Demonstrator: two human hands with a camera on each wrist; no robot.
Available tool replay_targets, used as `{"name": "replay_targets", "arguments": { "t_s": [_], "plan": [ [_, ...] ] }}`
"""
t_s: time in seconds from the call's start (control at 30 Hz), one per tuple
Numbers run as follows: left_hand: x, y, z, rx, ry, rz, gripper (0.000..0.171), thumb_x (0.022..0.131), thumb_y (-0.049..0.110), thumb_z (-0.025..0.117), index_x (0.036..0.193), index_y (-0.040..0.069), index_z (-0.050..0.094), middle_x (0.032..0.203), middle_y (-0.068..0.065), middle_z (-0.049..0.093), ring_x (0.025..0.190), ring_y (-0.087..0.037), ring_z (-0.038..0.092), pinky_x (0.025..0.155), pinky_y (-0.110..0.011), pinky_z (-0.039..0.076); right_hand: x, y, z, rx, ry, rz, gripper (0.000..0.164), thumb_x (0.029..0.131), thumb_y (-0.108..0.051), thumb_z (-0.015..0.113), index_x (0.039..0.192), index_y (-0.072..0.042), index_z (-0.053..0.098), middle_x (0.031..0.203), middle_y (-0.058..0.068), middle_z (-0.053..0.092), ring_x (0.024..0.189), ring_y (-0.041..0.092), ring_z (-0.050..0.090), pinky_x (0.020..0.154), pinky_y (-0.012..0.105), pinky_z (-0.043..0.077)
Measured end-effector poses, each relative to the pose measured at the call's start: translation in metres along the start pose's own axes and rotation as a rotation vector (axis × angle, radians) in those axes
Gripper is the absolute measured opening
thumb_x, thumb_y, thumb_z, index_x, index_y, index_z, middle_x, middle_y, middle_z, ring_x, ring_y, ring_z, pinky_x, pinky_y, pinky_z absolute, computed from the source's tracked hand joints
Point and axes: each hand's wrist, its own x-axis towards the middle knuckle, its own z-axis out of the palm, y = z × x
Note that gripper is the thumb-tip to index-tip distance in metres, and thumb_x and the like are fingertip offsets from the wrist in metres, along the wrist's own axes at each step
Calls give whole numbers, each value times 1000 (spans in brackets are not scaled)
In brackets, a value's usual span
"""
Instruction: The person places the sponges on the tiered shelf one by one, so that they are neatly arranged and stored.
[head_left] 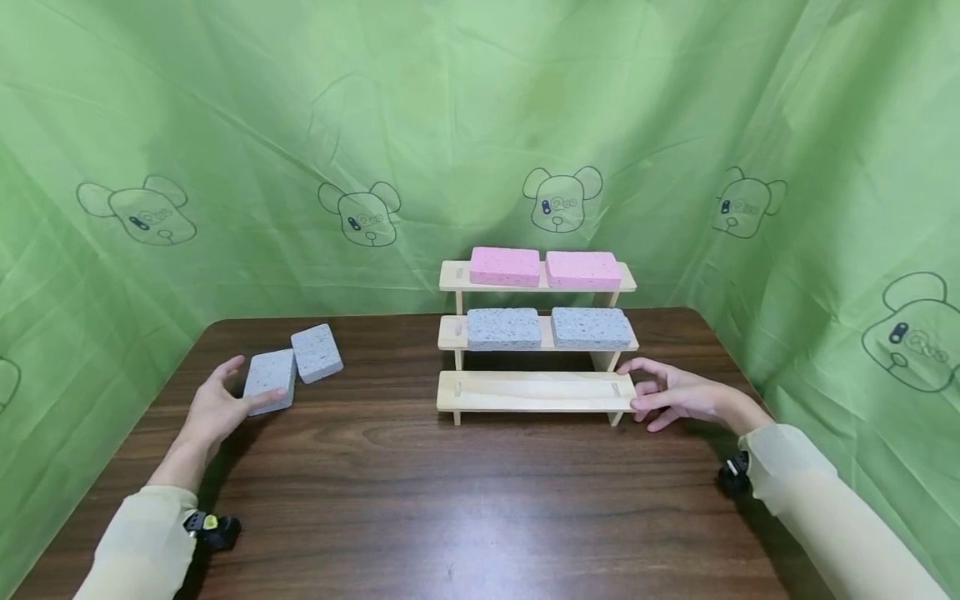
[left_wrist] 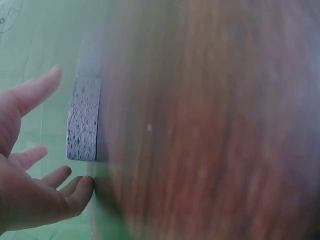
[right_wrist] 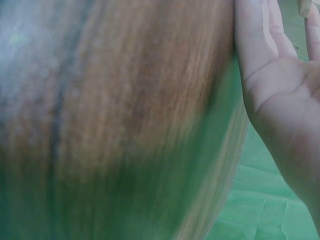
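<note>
My left hand [head_left: 217, 407] reaches over a blue-grey speckled sponge [head_left: 272, 371] on the table's left side, thumb and fingers spread about its near end. In the left wrist view a gap shows between the fingers and that sponge [left_wrist: 84, 120]. Touching its far right corner is a second blue-grey sponge [head_left: 317, 353]. My right hand [head_left: 678, 396] holds the right end of the lowest step of a three-tier wooden display stand [head_left: 536, 392], digits at its front and back edges. In the right wrist view only a bit of wood [right_wrist: 304, 7] shows between the digits.
Two pink sponges [head_left: 506, 267] lie side by side on the stand's top step. The middle step bears two blue-grey sponges [head_left: 504, 329]. Beneath is a dark wood-grain table [head_left: 420, 500], with a green curtain [head_left: 450, 125] close behind and at both sides.
</note>
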Motion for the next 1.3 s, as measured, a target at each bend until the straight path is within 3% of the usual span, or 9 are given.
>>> {"name": "replay_targets", "arguments": {
  "t_s": [0.07,0.23,0.4,0.73,1.13,1.3],
  "plan": [
    [0,0,2,2,-32,14,118,81,43,86,160,-3,12,156,-39,23,138,-58,28,106,-69,31,0,-1,-1,-1,-2,-1,47,101,-1,57,139,-21,38,110,17,63,93,29,67,77,54,59],
    [1,3,5,-2,-70,28,123,78,40,89,159,-6,8,152,-44,25,136,-57,30,105,-68,31,0,0,-1,8,-6,-4,48,100,-2,59,139,-21,37,108,16,64,93,29,67,77,53,59],
    [1,3,6,6,-62,45,123,77,38,90,157,-9,10,150,-44,26,134,-55,32,106,-67,31,2,2,-1,11,-16,-8,48,101,-1,57,139,-22,37,109,15,64,94,28,68,78,54,59],
    [2,0,8,17,-74,14,127,75,40,92,158,-8,8,152,-44,19,135,-56,27,107,-69,28,1,2,-1,10,-4,5,48,101,0,57,139,-23,38,110,16,64,93,29,67,78,55,59],
    [7,-3,8,1,-59,10,116,80,28,89,157,-8,11,152,-42,22,132,-51,31,107,-65,30,1,2,-1,13,-9,1,48,101,1,56,138,-22,38,109,15,64,93,29,67,77,54,59],
    [6,-5,8,70,2,3,103,79,14,84,155,-9,18,142,-44,31,118,-54,36,95,-59,34,2,1,-2,10,-7,7,48,101,1,56,139,-23,38,110,15,64,93,29,67,78,55,59]
  ]
}}
